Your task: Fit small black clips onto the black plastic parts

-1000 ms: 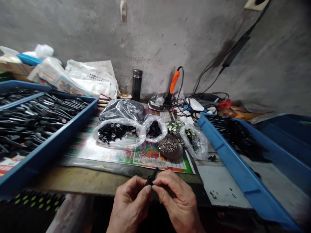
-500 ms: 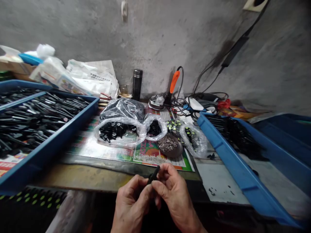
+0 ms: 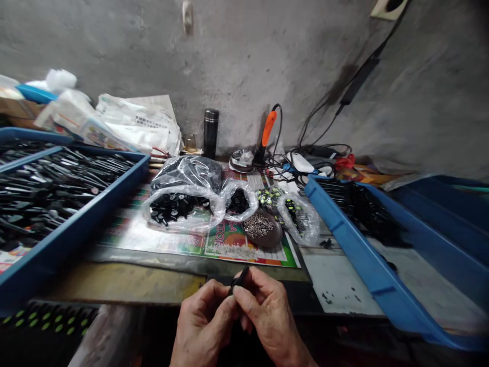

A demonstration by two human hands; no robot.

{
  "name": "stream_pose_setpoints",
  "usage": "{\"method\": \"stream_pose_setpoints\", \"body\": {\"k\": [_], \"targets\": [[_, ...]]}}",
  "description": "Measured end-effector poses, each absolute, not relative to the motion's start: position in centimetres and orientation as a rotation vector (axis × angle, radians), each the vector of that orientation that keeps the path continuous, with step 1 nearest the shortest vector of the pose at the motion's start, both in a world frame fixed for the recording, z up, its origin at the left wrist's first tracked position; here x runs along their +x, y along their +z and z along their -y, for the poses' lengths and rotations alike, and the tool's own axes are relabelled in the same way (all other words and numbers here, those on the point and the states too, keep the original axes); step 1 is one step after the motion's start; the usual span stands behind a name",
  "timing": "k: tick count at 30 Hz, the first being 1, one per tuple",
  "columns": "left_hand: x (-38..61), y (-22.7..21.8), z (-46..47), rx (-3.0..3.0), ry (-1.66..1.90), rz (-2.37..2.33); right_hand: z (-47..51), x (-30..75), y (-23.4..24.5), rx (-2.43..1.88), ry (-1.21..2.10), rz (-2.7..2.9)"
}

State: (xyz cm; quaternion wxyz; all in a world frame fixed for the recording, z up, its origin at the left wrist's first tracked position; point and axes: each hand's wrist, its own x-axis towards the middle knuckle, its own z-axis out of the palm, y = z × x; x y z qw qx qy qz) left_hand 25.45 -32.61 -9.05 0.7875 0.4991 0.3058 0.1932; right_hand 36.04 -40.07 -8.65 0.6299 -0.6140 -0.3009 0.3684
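Observation:
My left hand (image 3: 204, 318) and my right hand (image 3: 267, 311) meet at the front edge of the bench, thumbs and fingertips pinched together. Between them is a small black part (image 3: 240, 278), tilted up to the right and gripped from both sides. Its lower end is hidden by my fingers, and its exact kind cannot be made out. Beyond the hands lies a round dish (image 3: 274, 237) of small metal screws (image 3: 258, 225). Open plastic bags stand around it: one with black pieces (image 3: 175, 206), a smaller one with black bits (image 3: 237, 201), and one with black and yellow-green pieces (image 3: 294, 211).
A blue tray (image 3: 114, 201) full of long black parts stands at left. Another blue tray (image 3: 355, 255) with black parts is at right. At the back are an orange-handled tool (image 3: 269, 128) with its cord, a black flask (image 3: 211, 133) and crumpled plastic bags (image 3: 137, 125).
The whole view has shifted slightly, so the bench items appear further left. Both hands still pinch the black part, which now leans over more and sits deeper in the right fingers.

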Motion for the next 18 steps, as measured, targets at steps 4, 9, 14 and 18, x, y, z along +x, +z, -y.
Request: {"method": "stream_pose_setpoints", "body": {"k": [4, 9, 14, 18], "targets": [[25.6, -9.8, 32.3, 1.01, 0.399, -0.652, 39.8, 36.0, -8.9, -1.398, 0.796, 0.679], [25.8, -9.1, 32.1, 0.931, 0.332, -0.627, 40.6, 37.1, -8.5, -1.301, 0.857, 0.76], [25.7, -8.5, 32.5, 0.905, 0.241, -0.583, 41.2, 38.6, -8.9, -1.286, 0.893, 0.792], [25.6, -9.0, 32.9, 0.887, 0.24, -0.546, 40.8, 38.7, -9.5, -1.291, 0.921, 0.795]]}}
